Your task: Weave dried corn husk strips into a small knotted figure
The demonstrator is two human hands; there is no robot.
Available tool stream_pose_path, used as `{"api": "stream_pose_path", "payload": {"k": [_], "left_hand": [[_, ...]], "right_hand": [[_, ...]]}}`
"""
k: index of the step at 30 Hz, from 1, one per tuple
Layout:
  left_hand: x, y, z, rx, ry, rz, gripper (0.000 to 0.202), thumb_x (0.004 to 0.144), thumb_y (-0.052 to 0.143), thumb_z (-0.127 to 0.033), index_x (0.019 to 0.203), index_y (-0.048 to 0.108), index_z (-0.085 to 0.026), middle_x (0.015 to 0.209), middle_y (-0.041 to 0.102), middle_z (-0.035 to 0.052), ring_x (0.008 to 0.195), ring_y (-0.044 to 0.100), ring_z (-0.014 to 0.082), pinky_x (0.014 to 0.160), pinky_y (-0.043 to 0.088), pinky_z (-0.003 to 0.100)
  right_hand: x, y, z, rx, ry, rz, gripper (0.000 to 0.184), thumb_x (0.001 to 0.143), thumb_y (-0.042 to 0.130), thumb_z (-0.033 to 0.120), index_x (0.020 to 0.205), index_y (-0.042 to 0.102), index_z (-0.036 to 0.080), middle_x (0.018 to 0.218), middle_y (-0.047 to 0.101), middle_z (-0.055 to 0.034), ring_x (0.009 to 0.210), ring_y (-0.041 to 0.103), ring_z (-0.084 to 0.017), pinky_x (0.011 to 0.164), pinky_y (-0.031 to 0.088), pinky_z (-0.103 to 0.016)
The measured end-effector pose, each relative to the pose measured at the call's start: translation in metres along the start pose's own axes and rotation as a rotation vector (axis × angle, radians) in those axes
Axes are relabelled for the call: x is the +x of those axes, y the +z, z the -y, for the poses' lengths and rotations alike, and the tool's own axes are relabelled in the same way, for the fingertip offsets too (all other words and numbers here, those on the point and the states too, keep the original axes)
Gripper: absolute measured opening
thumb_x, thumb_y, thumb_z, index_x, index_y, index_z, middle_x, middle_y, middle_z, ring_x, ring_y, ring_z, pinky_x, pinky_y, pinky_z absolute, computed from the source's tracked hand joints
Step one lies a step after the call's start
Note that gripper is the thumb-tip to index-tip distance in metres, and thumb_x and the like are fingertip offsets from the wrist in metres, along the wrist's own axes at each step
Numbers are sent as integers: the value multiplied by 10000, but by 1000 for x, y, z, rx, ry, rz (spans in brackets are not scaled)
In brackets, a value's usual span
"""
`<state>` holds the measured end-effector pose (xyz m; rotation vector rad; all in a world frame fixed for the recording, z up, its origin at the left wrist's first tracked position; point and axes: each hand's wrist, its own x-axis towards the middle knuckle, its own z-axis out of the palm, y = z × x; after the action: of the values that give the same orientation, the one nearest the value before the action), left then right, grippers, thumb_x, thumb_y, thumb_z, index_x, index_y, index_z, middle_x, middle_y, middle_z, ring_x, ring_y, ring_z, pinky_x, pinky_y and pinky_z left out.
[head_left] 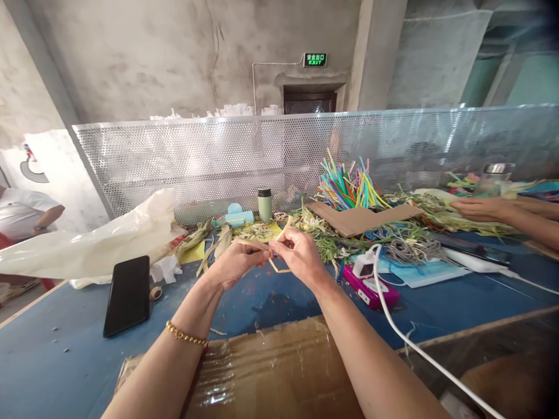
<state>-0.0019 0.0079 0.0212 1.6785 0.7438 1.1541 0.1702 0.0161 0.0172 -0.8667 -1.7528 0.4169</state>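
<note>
My left hand (236,262) and my right hand (297,253) meet above the blue table (52,349), both pinched on a thin pale yellow strip (279,269) that bends into a loop between them. A gold bead bracelet (186,336) circles my left wrist. Past my hands lies a heap of dried straw and green strips (332,238).
A black phone (127,294) lies at left beside a crumpled plastic bag (100,238). A taped cardboard box (262,372) sits under my forearms. A pink power bank (371,288) with a white cable, coloured strips (349,186), a green flask (264,205) and another person's hands (484,208) are at right.
</note>
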Motion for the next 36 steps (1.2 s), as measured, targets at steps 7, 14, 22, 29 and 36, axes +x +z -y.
{"api": "stream_pose_path", "payload": {"k": [7, 14, 22, 29, 36], "left_hand": [[7, -4, 13, -164, -88, -137, 216, 643, 844, -293, 706, 779, -97, 615, 636, 49, 586, 510, 124, 586, 380, 280], [7, -8, 13, -288, -124, -116, 219, 648, 856, -286, 683, 772, -87, 680, 694, 92, 637, 584, 148, 662, 439, 303], [4, -9, 11, -331, -153, -48, 266, 623, 890, -269, 780, 790, -80, 766, 729, 106, 718, 639, 168, 734, 478, 310], [7, -9, 14, -289, -86, -121, 234, 614, 890, -264, 727, 781, -91, 682, 710, 72, 630, 602, 138, 653, 449, 280], [9, -6, 12, -451, -164, -126, 157, 676, 835, -174, 682, 731, -57, 641, 655, 60, 590, 603, 112, 607, 477, 219]], "right_hand": [[4, -4, -6, -362, -95, -89, 311, 932, 584, 315, 649, 608, 189, 707, 651, -65, 694, 583, -191, 716, 410, -331], [-3, 12, -5, 41, -1, 103, 109, 922, 592, 274, 840, 619, 207, 762, 718, -41, 680, 659, -173, 676, 512, -307], [-3, 11, -4, 50, 53, 68, 78, 876, 578, 164, 806, 597, 193, 633, 655, 13, 495, 534, -106, 505, 423, -233], [-3, 12, -4, 67, 15, 77, 57, 891, 580, 191, 944, 602, 196, 760, 725, -39, 710, 679, -176, 700, 510, -310], [-1, 12, -7, 117, -25, 62, 197, 916, 583, 271, 1091, 576, 180, 728, 633, 5, 678, 629, -160, 675, 492, -299]]}}
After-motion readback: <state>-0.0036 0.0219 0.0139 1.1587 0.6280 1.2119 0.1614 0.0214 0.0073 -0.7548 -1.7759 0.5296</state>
